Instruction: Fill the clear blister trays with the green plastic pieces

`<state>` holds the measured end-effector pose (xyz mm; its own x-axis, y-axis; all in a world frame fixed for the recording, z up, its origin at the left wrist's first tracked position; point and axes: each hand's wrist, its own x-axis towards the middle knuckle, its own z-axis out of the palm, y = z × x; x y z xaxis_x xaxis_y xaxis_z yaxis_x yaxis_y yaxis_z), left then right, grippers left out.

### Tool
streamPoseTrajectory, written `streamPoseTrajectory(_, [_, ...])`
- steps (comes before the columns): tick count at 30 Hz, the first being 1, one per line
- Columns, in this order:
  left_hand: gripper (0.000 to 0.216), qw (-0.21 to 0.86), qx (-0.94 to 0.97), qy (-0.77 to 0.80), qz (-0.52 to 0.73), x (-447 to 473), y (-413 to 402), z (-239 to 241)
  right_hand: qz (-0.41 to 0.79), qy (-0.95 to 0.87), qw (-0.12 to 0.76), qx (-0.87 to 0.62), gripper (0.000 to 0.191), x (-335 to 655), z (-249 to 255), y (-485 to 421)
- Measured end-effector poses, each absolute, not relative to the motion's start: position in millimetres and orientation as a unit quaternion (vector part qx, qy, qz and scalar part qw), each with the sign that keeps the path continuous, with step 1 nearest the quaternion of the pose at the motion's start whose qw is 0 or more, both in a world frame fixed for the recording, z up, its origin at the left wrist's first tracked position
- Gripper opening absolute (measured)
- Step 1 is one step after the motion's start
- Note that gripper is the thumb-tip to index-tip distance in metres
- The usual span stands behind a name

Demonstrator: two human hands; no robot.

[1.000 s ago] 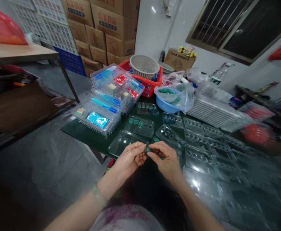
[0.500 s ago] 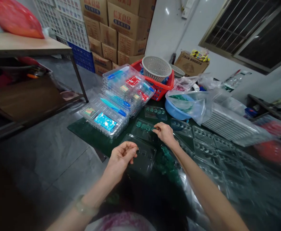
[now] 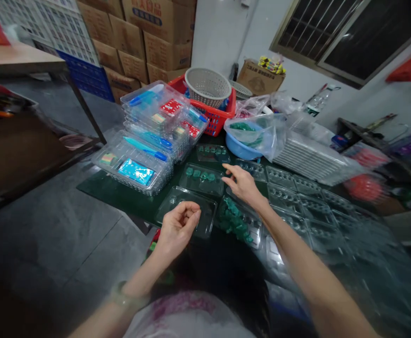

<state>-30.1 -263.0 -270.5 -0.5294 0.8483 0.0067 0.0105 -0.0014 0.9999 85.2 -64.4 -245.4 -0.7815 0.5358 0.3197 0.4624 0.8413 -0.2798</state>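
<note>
My left hand [image 3: 180, 227] hovers over the near edge of a clear plastic tray [image 3: 205, 219]. Its thumb and fingers are pinched together; whatever they may hold is hidden. My right hand [image 3: 243, 185] is open, thumb and forefinger apart, just right of a second clear tray [image 3: 210, 188]. Along the far side of that second tray sits a row of small translucent green pieces [image 3: 196, 174]. A loose pile of green pieces [image 3: 234, 219] lies on another tray, below my right wrist. Farther back, one more tray [image 3: 209, 149] carries a similar green row.
Stacked clear cases [image 3: 135, 162] with blue pens stand at the left. Behind are a red basket [image 3: 230, 110], a grey colander [image 3: 207, 89] and a blue basin [image 3: 242, 149] with a plastic bag. Many clear trays [image 3: 299, 213] cover the right side of the dark green table [image 3: 116, 195].
My right hand has drawn back from the green row, and its fingers have spread. My left hand stays pinched over the near tray. The whole view has turned to the right.
</note>
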Motion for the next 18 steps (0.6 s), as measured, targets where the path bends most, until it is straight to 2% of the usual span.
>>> streamPoseTrajectory(2, [0.016,0.324,0.395,0.618,0.598,-21.3,-259.1,-272.0,0.102,-0.936,0.191,-0.277,0.026,115.6,-242.0,-77.9])
streamPoseTrajectory(4, [0.014,0.302,0.448,0.61,0.579,-11.6,-253.1,-275.7,0.102,-0.941,0.144,-0.288,0.02,140.1,-245.4,-90.0])
streamPoseTrajectory(7, [0.013,0.275,0.51,0.593,0.559,2.3,-244.7,-281.3,0.106,-0.95,0.078,-0.282,0.029,156.8,-254.8,-100.7])
streamPoseTrajectory(11, [0.012,0.251,0.54,0.588,0.547,11.8,-242.1,-283.8,0.127,-0.965,0.036,-0.227,0.038,153.4,-258.1,-101.4])
streamPoseTrajectory(15, [0.013,0.258,0.517,0.599,0.554,9.5,-244.5,-285.3,0.176,-0.953,0.07,-0.238,0.028,152.5,-259.2,-93.2])
streamPoseTrajectory(18, [0.014,0.291,0.475,0.598,0.577,7.8,-241.9,-284.5,0.28,-0.911,0.139,-0.269,0.018,157.8,-263.1,-88.0])
